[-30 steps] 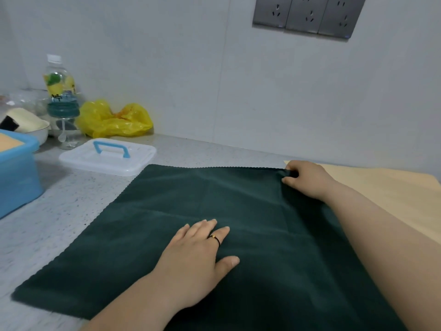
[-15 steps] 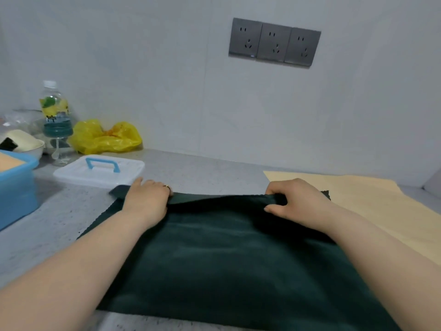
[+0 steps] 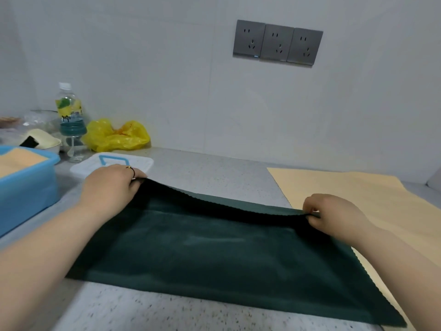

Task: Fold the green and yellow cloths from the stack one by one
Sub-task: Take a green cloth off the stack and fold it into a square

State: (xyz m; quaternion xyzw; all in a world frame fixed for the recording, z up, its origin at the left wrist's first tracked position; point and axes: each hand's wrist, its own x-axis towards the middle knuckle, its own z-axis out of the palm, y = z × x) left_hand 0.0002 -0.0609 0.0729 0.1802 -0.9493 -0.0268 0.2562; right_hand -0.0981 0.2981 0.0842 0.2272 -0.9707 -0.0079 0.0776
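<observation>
1. Left hand [image 3: 111, 186] and right hand [image 3: 334, 217] now hold the far edge of the green cloth [image 3: 214, 259] higher and nearer the person than half a second ago. A second ago the left hand lay flat on the cloth's middle.
2. Hands are well apart, one at each far corner. The left hand's fingers curl over the left corner and the right hand pinches the right corner between thumb and fingers.
3. A ring [image 3: 132, 172] sits on a left finger.
4. The raised edge sags in an arc between the hands. A strip of the same cloth shows flat on the worktop [image 3: 214, 168] beyond it.
5. The near part of the green cloth lies flat on the worktop, in front of the person.
6. A yellow cloth [image 3: 372, 197] lies spread flat at right. The green cloth's right edge runs along it; overlap or mere contact, cannot tell.
7. At left, a blue bin [image 3: 28, 187] holds tan cloth [image 3: 19, 160].
8. A white lid [image 3: 143, 163] with a blue handle lies just beyond the left hand.
9. By the wall stand a bottle [image 3: 69, 111] and a yellow bag [image 3: 117, 137].
10. Three sockets [image 3: 278, 43] are on the wall.
</observation>
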